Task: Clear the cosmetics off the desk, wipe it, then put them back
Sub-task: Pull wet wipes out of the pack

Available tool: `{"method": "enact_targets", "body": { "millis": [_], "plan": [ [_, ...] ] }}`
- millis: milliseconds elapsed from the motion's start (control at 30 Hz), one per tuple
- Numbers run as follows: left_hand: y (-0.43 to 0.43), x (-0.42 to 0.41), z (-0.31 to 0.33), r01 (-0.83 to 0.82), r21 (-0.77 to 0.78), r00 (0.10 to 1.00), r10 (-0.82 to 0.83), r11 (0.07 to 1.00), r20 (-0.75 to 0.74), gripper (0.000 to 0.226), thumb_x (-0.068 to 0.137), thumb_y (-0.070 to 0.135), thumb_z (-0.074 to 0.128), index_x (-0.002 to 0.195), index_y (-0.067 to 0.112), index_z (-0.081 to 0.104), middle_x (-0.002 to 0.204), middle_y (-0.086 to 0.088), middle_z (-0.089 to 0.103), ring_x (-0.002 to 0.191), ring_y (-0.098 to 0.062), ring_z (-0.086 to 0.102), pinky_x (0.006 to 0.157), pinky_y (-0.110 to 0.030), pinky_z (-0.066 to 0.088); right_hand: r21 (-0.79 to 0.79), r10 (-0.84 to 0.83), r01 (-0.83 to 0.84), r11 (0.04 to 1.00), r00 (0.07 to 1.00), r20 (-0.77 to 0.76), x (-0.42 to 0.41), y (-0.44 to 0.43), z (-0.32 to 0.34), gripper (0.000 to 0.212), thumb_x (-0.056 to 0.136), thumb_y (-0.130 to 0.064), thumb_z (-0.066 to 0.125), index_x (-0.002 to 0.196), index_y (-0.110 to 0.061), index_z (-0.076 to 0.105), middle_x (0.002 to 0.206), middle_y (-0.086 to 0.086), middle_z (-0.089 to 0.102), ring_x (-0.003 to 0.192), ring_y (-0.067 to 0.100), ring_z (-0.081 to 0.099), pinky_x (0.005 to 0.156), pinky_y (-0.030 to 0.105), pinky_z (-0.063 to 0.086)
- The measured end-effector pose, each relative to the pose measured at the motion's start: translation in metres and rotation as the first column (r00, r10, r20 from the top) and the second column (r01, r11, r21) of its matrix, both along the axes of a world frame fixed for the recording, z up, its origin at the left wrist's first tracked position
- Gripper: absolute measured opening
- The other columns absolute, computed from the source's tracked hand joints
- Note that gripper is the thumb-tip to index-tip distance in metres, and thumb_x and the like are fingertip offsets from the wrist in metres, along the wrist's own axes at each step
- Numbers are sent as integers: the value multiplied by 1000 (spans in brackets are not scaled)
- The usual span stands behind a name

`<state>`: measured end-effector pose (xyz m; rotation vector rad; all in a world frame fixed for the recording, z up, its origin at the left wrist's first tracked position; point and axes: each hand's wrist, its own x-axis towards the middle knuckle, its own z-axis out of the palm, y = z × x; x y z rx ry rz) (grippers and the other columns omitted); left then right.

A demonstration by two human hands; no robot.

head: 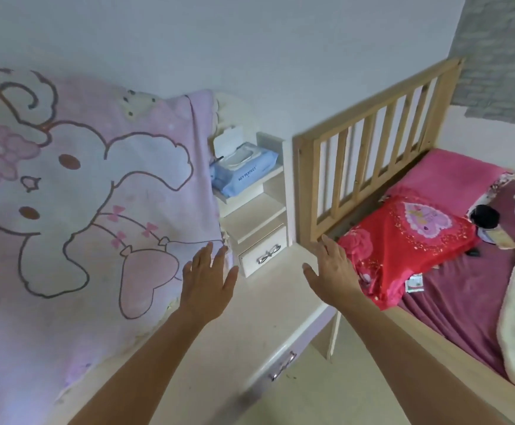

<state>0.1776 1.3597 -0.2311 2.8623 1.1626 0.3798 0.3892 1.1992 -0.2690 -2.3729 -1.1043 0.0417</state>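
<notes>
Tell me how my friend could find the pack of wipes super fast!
Look between the big pink bunny blanket and the wooden bed rail, where a small white shelf unit stands on the desk. On an upper shelf lies the wipes pack. It is the only blue thing there, with a white lid flipped open.

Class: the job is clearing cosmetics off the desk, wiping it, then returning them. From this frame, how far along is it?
Done, apparently: the visible desk top shows no cosmetics; small items, perhaps those, lie on the bed. In hand: left hand and right hand are open over the desk, holding nothing. Left: whether it was wiped cannot be told; the wipes pack sits on the shelf, lid up. Returning items remains.
</notes>
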Motion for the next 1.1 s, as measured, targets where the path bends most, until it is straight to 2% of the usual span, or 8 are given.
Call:
{"method": "enact_targets", "body": {
  "millis": [100, 233, 367, 500, 633, 800, 967, 1100],
  "plan": [
    [27, 40, 21, -43, -38, 999, 44, 998, 29, 58, 99, 52, 31, 148, 20, 35, 157, -11, 28, 143, -28, 28, 112, -44, 27, 44, 74, -73, 996, 997, -8, 45, 46, 22, 51, 92, -35, 57, 137, -15, 45, 144, 15, 39, 131, 37, 40, 105, 51, 40],
    [63, 83, 30, -39, 20, 996, 37, 999, 82, 67, 95, 57, 27, 146, 15, 38, 154, -13, 34, 138, -31, 37, 108, -46, 35, 113, 166, -165, 980, 986, 1, 81, 105, 45, 54, 93, -37, 57, 141, -18, 43, 151, 13, 34, 138, 33, 34, 111, 47, 34],
    [108, 126, 36, -15, 77, 985, 1, 997, 172, 71, 93, 58, 29, 146, 12, 37, 150, -16, 38, 135, -33, 41, 104, -46, 40, 204, 234, -244, 948, 970, 71, 105, 158, 66, 47, 97, -32, 54, 141, -18, 46, 153, 9, 34, 140, 27, 33, 113, 43, 33],
    [148, 165, 37, -39, 101, 953, 6, 994, 302, 68, 95, 54, 38, 148, 11, 34, 153, -16, 32, 139, -31, 35, 105, -45, 41, 295, 275, -318, 901, 945, 177, 130, 202, 91, 38, 97, -21, 53, 135, -13, 52, 138, 9, 51, 125, 27, 48, 104, 43, 44],
    [170, 186, 23, -106, 112, 925, 57, 988, 377, 66, 96, 53, 39, 143, 8, 41, 148, -16, 40, 135, -31, 40, 104, -48, 40, 316, 300, -364, 876, 925, 234, 151, 236, 108, 36, 96, -25, 50, 130, -16, 57, 124, 2, 57, 112, 17, 53, 93, 30, 46],
    [178, 191, 7, -133, 152, 894, 53, 979, 445, 63, 94, 54, 46, 139, 10, 45, 143, -14, 48, 129, -29, 47, 103, -49, 40, 308, 394, -446, 840, 893, 217, 169, 270, 108, 27, 100, -20, 48, 122, -16, 64, 114, -1, 61, 104, 13, 54, 88, 25, 47],
    [175, 199, 27, -217, 133, 875, 133, 967, 465, 58, 95, 59, 32, 126, 15, 54, 135, -4, 53, 122, -21, 50, 101, -38, 39, 388, 444, -478, 788, 878, 178, 189, 286, 97, 22, 98, -16, 52, 111, -16, 69, 105, -7, 62, 95, 5, 55, 87, 21, 49],
    [176, 215, 46, -373, 153, 849, 270, 915, 454, 48, 89, 58, 42, 112, 19, 61, 118, 0, 59, 107, -18, 54, 90, -33, 39, 466, 508, -526, 712, 843, 177, 198, 289, 88, 22, 97, -14, 52, 110, -13, 69, 105, -4, 63, 97, 8, 56, 88, 21, 50]
  ]
}}
